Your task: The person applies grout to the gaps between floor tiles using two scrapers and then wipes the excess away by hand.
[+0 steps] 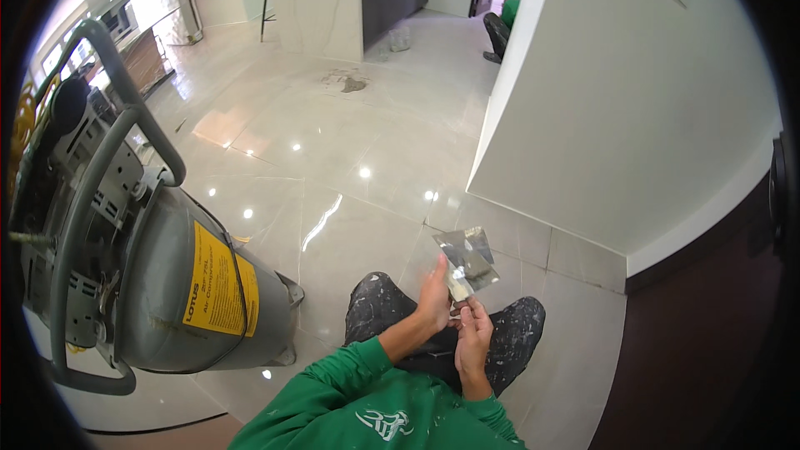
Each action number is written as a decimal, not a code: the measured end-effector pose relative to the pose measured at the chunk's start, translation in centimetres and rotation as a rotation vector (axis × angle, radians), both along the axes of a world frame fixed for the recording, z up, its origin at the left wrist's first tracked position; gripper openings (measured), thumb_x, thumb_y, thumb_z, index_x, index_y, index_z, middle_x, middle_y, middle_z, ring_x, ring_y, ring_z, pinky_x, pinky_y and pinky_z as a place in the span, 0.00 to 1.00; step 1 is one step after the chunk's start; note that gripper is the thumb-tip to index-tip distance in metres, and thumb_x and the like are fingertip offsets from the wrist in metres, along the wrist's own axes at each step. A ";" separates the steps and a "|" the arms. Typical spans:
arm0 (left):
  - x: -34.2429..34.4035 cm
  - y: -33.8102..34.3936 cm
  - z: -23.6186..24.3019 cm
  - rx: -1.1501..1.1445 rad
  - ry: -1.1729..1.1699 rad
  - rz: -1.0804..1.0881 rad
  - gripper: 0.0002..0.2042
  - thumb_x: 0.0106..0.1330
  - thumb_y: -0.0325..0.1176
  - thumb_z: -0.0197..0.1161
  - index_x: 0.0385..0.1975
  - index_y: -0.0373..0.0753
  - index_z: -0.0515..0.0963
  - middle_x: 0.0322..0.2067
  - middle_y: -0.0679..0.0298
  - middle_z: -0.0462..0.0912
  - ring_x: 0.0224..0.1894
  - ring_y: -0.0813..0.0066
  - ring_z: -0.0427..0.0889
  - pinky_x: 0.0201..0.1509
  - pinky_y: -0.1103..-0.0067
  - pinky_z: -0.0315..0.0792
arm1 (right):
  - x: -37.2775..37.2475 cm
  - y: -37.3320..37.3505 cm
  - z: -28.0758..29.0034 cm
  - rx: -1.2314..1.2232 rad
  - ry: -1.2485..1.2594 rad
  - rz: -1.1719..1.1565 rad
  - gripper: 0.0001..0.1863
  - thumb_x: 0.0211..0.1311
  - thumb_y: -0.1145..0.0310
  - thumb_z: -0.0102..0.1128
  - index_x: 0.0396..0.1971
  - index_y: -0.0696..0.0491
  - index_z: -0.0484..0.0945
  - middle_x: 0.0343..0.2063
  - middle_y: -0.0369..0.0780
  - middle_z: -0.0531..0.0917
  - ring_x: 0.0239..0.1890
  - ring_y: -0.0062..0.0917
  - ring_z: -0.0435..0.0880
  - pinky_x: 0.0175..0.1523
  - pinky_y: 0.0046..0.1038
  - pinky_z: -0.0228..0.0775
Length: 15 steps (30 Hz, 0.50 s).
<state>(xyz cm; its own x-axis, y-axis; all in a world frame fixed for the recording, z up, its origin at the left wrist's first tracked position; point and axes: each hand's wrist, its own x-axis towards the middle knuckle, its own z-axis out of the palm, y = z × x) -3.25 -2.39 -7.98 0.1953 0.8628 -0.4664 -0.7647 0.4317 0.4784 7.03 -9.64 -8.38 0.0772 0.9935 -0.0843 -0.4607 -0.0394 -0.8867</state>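
Observation:
In front of my knees, two shiny flat metal blades, which look like broad putty knives (475, 264), overlap at an angle. Pale smears show on the metal. My left hand (432, 298) is closed on their left edge, thumb pointing up along it. Just below, my right hand (472, 334) pinches the lower end, its fingertips close to the left hand's. The handles are mostly hidden by the fingers, so I cannot tell which hand holds which knife. My dark, paint-spattered trousers (375, 308) are behind both hands.
A grey air compressor (158, 283) with a tubular handle stands close on my left. A white wall (617, 117) rises at the right, near a dark brown panel (679, 342). Ahead are a debris patch (353, 84), a marble island (317, 8) and a partly hidden person (498, 29).

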 end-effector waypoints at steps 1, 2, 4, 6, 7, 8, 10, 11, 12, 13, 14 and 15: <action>1.0 -0.4 1.2 -0.051 0.033 0.104 0.24 0.77 0.57 0.45 0.43 0.40 0.76 0.30 0.67 0.79 0.29 0.74 0.78 0.31 0.73 0.72 | -0.1 0.1 -0.8 0.011 -0.051 -0.004 0.15 0.73 0.68 0.56 0.53 0.59 0.75 0.38 0.34 0.80 0.37 0.16 0.78 0.41 0.20 0.71; 1.3 -0.5 0.5 -0.043 0.027 0.115 0.24 0.77 0.57 0.45 0.43 0.40 0.76 0.30 0.67 0.79 0.29 0.74 0.78 0.31 0.73 0.72 | -0.2 0.3 -1.7 0.024 -0.102 -0.011 0.15 0.72 0.68 0.57 0.53 0.59 0.76 0.37 0.33 0.80 0.36 0.15 0.78 0.41 0.19 0.71; 1.2 -1.1 -0.3 0.074 0.154 0.056 0.24 0.78 0.56 0.44 0.40 0.40 0.77 0.31 0.68 0.79 0.30 0.78 0.77 0.32 0.74 0.72 | -0.8 0.5 -0.9 -0.003 -0.121 -0.017 0.13 0.71 0.69 0.59 0.51 0.59 0.77 0.37 0.33 0.82 0.35 0.15 0.79 0.40 0.18 0.71; 1.4 -1.5 -0.8 0.084 0.213 0.093 0.24 0.79 0.55 0.44 0.40 0.40 0.78 0.30 0.69 0.78 0.29 0.81 0.76 0.31 0.76 0.71 | -1.2 0.4 0.7 -0.102 0.052 -0.061 0.10 0.71 0.70 0.58 0.48 0.57 0.77 0.40 0.35 0.83 0.36 0.15 0.81 0.39 0.19 0.72; 1.3 -1.7 -1.2 0.183 0.245 0.108 0.25 0.79 0.55 0.43 0.41 0.38 0.78 0.30 0.69 0.79 0.30 0.81 0.76 0.32 0.77 0.72 | -0.8 0.4 0.4 -0.103 0.093 -0.054 0.09 0.70 0.72 0.58 0.47 0.56 0.77 0.41 0.35 0.84 0.38 0.17 0.82 0.39 0.20 0.72; 1.2 -1.9 -1.6 0.280 0.277 0.120 0.26 0.79 0.56 0.43 0.42 0.36 0.78 0.31 0.68 0.80 0.31 0.81 0.76 0.33 0.78 0.72 | -0.1 0.3 0.2 -0.104 0.088 -0.060 0.09 0.70 0.72 0.58 0.47 0.56 0.77 0.41 0.35 0.84 0.38 0.17 0.82 0.39 0.20 0.72; 0.4 -1.8 -2.3 0.327 0.378 0.199 0.24 0.78 0.53 0.46 0.42 0.35 0.78 0.31 0.67 0.80 0.33 0.80 0.77 0.36 0.79 0.72 | 1.7 0.3 0.2 -0.056 0.071 -0.206 0.10 0.70 0.72 0.55 0.48 0.54 0.77 0.40 0.35 0.84 0.38 0.19 0.81 0.41 0.22 0.74; -0.2 -1.8 -2.8 0.376 0.481 0.280 0.22 0.78 0.50 0.50 0.43 0.33 0.78 0.32 0.66 0.81 0.34 0.78 0.77 0.38 0.80 0.72 | 3.0 0.4 0.1 -0.040 0.110 -0.252 0.11 0.70 0.68 0.52 0.48 0.53 0.77 0.39 0.35 0.83 0.37 0.20 0.81 0.41 0.24 0.74; -1.0 -1.7 -2.7 0.376 0.477 0.253 0.22 0.78 0.50 0.50 0.43 0.33 0.78 0.32 0.66 0.81 0.34 0.78 0.77 0.38 0.80 0.72 | 4.2 0.4 0.6 -0.008 0.105 -0.281 0.13 0.72 0.63 0.49 0.49 0.54 0.77 0.39 0.35 0.83 0.38 0.19 0.80 0.43 0.25 0.76; -2.2 -1.4 -2.7 0.340 0.681 0.154 0.19 0.75 0.46 0.55 0.43 0.32 0.78 0.35 0.63 0.81 0.38 0.76 0.77 0.42 0.80 0.72 | 6.0 0.7 0.3 0.069 0.173 -0.268 0.15 0.72 0.62 0.48 0.50 0.54 0.76 0.42 0.36 0.82 0.42 0.21 0.80 0.47 0.28 0.76; -3.4 -1.2 -2.6 0.308 0.890 0.044 0.16 0.73 0.42 0.61 0.43 0.31 0.78 0.38 0.60 0.82 0.43 0.74 0.77 0.46 0.80 0.72 | 7.2 0.5 0.1 0.144 0.242 -0.261 0.16 0.73 0.61 0.47 0.51 0.54 0.76 0.45 0.37 0.82 0.46 0.24 0.80 0.51 0.31 0.76; -4.4 -1.0 -3.3 0.355 0.998 0.131 0.16 0.69 0.38 0.65 0.47 0.32 0.77 0.41 0.58 0.81 0.44 0.72 0.77 0.48 0.79 0.72 | 6.8 0.5 1.9 0.051 0.287 -0.315 0.18 0.73 0.59 0.46 0.52 0.54 0.75 0.49 0.39 0.81 0.51 0.27 0.79 0.56 0.34 0.73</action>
